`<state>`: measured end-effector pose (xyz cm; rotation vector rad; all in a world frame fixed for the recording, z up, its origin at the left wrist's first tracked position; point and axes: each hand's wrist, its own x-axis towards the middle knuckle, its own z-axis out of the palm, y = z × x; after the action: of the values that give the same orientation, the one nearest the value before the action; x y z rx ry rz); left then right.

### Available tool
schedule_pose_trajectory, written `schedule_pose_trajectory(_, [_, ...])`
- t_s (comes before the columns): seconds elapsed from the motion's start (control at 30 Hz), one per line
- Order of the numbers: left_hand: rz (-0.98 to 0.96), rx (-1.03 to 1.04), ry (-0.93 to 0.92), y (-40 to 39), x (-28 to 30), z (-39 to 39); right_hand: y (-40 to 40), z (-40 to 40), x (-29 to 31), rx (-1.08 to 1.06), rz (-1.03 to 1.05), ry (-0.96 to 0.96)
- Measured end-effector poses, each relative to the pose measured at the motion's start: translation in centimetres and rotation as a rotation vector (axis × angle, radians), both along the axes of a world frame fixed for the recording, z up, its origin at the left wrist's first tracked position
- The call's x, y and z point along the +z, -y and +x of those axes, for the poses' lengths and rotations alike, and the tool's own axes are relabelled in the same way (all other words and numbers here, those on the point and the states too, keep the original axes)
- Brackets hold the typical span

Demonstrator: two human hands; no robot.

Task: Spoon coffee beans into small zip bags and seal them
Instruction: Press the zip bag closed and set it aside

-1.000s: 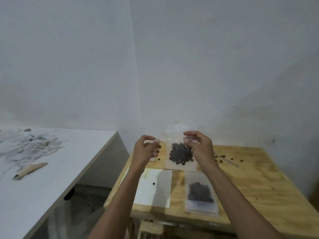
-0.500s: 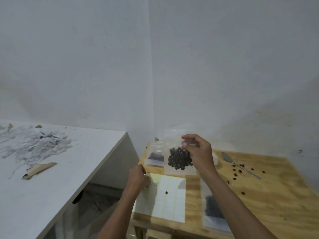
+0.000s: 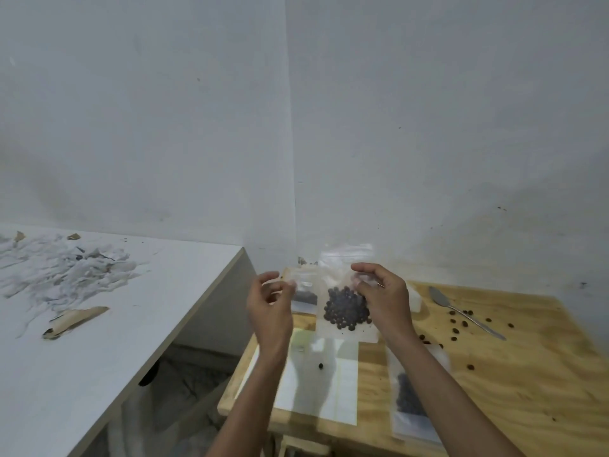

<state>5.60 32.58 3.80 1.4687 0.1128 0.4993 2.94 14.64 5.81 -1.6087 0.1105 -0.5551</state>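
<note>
My right hand (image 3: 384, 295) pinches the upper part of a clear zip bag (image 3: 346, 333), which hangs above the wooden table (image 3: 514, 384) with a cluster of dark coffee beans (image 3: 344, 313) inside. My left hand (image 3: 270, 305) hovers just left of that bag, fingers loosely curled, with nothing visible between them. A metal spoon (image 3: 464, 313) lies on the table to the right among loose beans (image 3: 459, 323). Another filled bag (image 3: 412, 400) lies flat near the front edge, partly under my right forearm. A third small bag with beans (image 3: 304, 293) sits at the back left.
A white sheet (image 3: 323, 390) with a single bean (image 3: 320, 366) on it lies under my left arm. A white table (image 3: 99, 341) to the left carries shredded paper (image 3: 62, 268) and a brown scrap (image 3: 75, 319). Walls close off the back.
My left hand let go of the bag's corner, dropped to the white sheet, and has now risen back beside the bag. My right hand has kept holding the bag throughout.
</note>
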Motion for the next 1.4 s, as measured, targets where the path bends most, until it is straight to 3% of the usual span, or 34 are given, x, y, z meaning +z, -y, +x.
schedule_pose_trajectory(0.17, [-0.133, 0.037, 0.113, 6.0, 3.1, -2.1, -0.6, -0.4, 0.6, 0.008, 0.029, 0.005])
schedule_pose_trajectory(0.67, [0.099, 0.144, 0.156, 10.7, 3.7, -4.0, 0.8, -1.6, 2.8, -0.051, 0.079, 0.090])
schedule_pose_trajectory(0.93, [0.254, -0.191, 0.215, 8.5, 4.7, -2.7, 2.4, -1.8, 3.6, 0.004, 0.031, 0.091])
schedule_pose_trajectory(1.13, [0.016, -0.457, 0.056, 7.5, 6.0, -2.5, 3.0, -2.1, 3.8, 0.054, 0.044, 0.093])
schedule_pose_trajectory(1.4, [-0.135, -0.402, 0.001, 8.3, 5.1, -2.5, 2.9, -2.0, 3.5, 0.016, 0.120, 0.038])
